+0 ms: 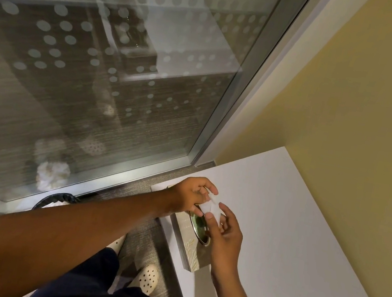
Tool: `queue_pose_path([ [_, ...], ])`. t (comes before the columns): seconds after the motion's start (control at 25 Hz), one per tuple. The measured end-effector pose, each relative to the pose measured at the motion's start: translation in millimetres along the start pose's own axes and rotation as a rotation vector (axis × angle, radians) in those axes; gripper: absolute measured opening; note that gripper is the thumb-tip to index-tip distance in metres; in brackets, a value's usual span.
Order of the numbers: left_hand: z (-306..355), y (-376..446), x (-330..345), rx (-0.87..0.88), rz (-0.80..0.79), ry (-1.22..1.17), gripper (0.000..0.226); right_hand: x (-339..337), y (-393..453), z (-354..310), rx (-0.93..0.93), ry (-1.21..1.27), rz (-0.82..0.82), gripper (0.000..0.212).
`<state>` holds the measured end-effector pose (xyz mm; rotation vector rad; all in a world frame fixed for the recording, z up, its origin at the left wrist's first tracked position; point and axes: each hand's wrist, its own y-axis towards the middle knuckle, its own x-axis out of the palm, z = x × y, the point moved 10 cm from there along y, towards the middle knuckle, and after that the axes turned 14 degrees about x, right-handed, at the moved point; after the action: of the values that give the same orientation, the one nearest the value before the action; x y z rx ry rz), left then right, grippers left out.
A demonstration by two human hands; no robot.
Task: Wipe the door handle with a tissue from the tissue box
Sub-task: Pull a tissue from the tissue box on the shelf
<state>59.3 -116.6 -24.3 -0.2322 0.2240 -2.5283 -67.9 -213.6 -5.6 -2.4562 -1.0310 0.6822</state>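
Note:
A beige tissue box (pixel 193 254) with a gold-rimmed oval opening lies on the white counter (pixel 290 243), near its left edge. A white tissue (pixel 212 207) sticks up out of the opening. My left hand (pixel 191 196) reaches across from the left and pinches the tissue's top. My right hand (pixel 225 237) rests on the box beside the opening, fingers touching the tissue's lower part. No door handle is in view.
A large glass panel (pixel 99 66) with frosted dots and a metal frame (pixel 240 98) fills the left and centre. A yellow wall (pixel 370 87) rises behind the counter. A black bin rim (pixel 55 198) sits on the carpet below, by my feet.

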Motion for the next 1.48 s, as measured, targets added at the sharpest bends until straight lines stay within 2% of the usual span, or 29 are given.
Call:
queue_pose_path([
  [0.12,2.6,-16.9,-7.2,-0.075,0.073,-0.157,0.016,-6.7,2.8,-1.2,0.035,0.037,-0.017,0.018],
  [0.2,4.0,-28.2,-2.3,-0.113,0.044,-0.218,0.033,-8.2,0.2,-4.2,0.005,0.042,-0.053,0.010],
  [0.28,6.2,-32.9,-2.0,-0.110,0.050,-0.145,0.043,-9.8,-2.6,-7.2,-0.024,0.032,-0.068,0.018],
  [0.44,29.9,-30.5,-6.0,-0.003,0.106,-0.014,0.032,-18.3,0.1,-14.5,0.020,0.064,-0.094,0.030],
  [0.6,58.8,-22.3,1.3,0.112,0.064,0.046,0.041,-20.6,3.7,-42.6,0.058,0.135,-0.246,0.053],
  [0.8,76.1,-20.5,-10.7,0.178,0.097,0.193,0.038,-41.8,14.6,-58.4,0.054,0.207,-0.201,0.018],
  [1.04,74.6,-38.2,-26.8,0.190,0.259,0.241,0.013,-27.7,8.1,-64.7,0.096,0.220,-0.310,0.018],
  [1.12,77.6,-45.9,-23.3,0.200,0.280,0.122,0.032,-21.1,3.9,-72.3,0.105,0.240,-0.335,0.026],
  [1.2,80.8,-53.0,-11.4,0.222,0.206,0.052,0.063,-10.6,-1.9,-78.3,0.117,0.238,-0.367,0.045],
  [1.28,81.1,-60.4,-0.7,0.251,0.127,0.062,0.078,-0.6,-6.7,-80.9,0.123,0.195,-0.368,0.059],
  [1.32,81.6,-64.0,-0.1,0.268,0.130,0.074,0.076,4.1,-8.3,-81.3,0.119,0.161,-0.361,0.065],
  [1.4,82.3,-71.5,-10.0,0.289,0.215,0.087,0.057,14.1,-12.3,-82.6,0.115,0.090,-0.362,0.070],
  [1.48,80.6,-82.8,-28.2,0.284,0.337,0.080,0.032,26.9,-17.3,-81.1,0.137,0.031,-0.412,0.061],
])
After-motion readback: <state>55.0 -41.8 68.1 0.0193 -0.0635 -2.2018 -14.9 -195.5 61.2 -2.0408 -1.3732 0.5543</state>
